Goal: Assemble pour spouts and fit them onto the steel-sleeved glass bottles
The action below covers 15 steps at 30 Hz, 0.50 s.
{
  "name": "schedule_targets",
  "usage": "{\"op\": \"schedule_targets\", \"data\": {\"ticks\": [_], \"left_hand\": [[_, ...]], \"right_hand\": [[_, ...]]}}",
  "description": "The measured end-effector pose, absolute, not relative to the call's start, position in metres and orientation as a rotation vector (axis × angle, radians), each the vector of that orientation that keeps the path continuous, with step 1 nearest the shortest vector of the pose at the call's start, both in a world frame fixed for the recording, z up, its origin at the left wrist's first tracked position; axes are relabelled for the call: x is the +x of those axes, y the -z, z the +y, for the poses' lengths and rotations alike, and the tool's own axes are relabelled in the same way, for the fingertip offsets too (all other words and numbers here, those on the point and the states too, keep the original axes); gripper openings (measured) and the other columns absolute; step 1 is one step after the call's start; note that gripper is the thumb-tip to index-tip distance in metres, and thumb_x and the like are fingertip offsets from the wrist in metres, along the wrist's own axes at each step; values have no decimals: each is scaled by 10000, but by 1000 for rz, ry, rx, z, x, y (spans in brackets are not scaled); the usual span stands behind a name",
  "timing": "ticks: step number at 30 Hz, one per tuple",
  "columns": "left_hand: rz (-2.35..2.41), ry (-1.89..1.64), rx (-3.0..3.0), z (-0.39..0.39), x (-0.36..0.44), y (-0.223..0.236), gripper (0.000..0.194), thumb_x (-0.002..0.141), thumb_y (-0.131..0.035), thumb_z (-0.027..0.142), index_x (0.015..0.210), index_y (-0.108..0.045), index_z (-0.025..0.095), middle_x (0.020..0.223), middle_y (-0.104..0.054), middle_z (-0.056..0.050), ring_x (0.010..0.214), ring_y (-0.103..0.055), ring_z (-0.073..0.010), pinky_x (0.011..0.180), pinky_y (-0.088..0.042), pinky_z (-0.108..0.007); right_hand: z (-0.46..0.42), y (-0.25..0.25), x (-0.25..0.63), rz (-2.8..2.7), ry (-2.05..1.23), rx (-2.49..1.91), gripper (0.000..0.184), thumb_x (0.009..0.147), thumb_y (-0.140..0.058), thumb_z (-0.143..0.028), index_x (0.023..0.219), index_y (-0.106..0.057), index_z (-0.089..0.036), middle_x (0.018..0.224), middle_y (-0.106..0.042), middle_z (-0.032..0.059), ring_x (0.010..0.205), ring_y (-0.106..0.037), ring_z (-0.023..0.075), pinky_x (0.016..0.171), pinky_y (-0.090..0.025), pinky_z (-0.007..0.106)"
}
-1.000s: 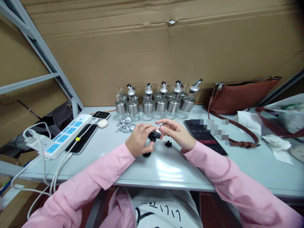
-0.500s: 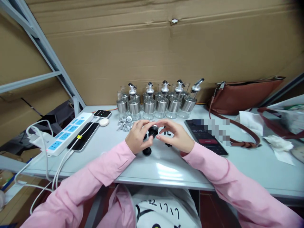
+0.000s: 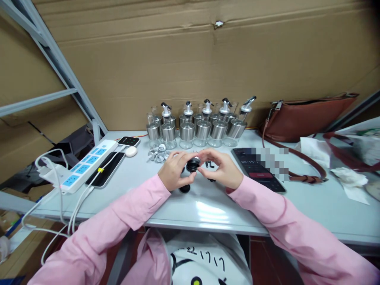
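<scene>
A black ribbed bottle stopper with a silver collar is held up just above the table. My left hand pinches it from the left between thumb and fingers. From the other side, the thumb and fingertips of my right hand curl round its right edge and seem to touch it. A round black piece lies under my left hand, and another dark piece is partly hidden behind the fingers. Small black lever-shaped parts lie behind and beneath my right hand. Several silver spout pieces are heaped to the left.
Several glass bottles with steel sleeves stand along the cardboard wall, some topped with pourers. Left are a power strip, a phone and cables. Right lie a larger phone, a brown bag and crumpled tissues.
Both hands keep the stopper in nearly the same spot. The stopper has turned slightly and my right fingertips have drawn closer to it. The view has shifted a little.
</scene>
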State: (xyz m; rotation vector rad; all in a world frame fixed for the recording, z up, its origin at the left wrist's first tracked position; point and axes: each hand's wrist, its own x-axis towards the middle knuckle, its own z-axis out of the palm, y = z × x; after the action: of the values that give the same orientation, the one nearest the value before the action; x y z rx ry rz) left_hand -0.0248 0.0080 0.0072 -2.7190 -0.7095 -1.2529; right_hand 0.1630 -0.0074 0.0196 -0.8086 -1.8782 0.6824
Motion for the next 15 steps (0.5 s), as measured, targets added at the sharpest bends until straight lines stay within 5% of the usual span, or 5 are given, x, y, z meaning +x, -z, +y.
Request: {"op": "schedule_targets", "data": {"ticks": [6,15], "left_hand": [[-710,1465,-2688,11,-24,-1,393,732,-555,291,1080,-399,195,876,-621,-33,798,-607,-186,790,-467,-357],[-658,1330,-2688,14,-25,-2,305,743,-552,290,1008,-422,211,856,-651,0,755,-628,-162,873,-388,-387]], "right_hand": [[-9,-21,163,-1931,-640,-790,265,680,-662,-209,909,-531,-185,788,-637,29,683,-609,133,688,-521,295],[-10,-20,161,-2028,-513,-832,283,661,-616,-187,919,-502,-185,743,-610,13,647,-584,129,633,-499,273]]}}
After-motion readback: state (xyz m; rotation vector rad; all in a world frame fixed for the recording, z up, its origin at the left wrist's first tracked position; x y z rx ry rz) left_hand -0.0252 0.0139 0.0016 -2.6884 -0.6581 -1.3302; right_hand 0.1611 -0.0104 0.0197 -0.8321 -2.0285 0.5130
